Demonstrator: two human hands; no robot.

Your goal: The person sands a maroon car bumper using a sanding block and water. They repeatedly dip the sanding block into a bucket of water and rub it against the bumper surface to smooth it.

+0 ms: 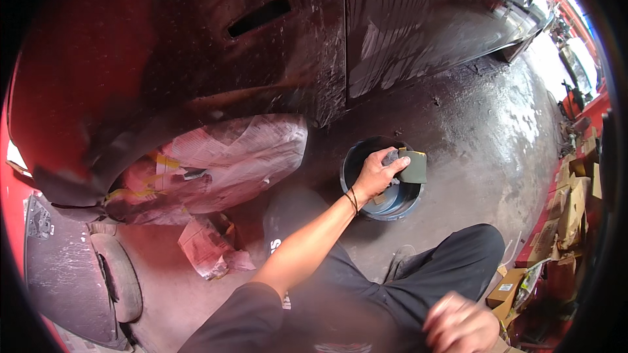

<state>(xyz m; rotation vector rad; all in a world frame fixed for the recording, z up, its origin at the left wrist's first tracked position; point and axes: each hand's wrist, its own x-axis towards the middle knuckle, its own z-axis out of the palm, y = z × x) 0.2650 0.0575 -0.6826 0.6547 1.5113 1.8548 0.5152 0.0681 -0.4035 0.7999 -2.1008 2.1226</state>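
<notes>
My left hand (374,175) reaches over a dark round bucket (348,157), its fingers closed on a grey-green piece of sandpaper (413,168). Something small and grey shows beside the thumb, too little of it to name. Inside the bucket, beneath the hand, a tan piece (377,205) is partly visible. At the lower right, my right hand (462,324) hovers near my bent knee, apart from the bucket. Motion blurs its curled fingers, and I cannot tell whether they hold anything.
A dark car body (261,65) with wet streaks spans the far side. Its wheel (242,157) is covered with newspaper. Crumpled paper (208,245) lies on the floor. A loose tire (118,278) and a dark panel (62,274) stand at left; cardboard boxes (507,287) line the right.
</notes>
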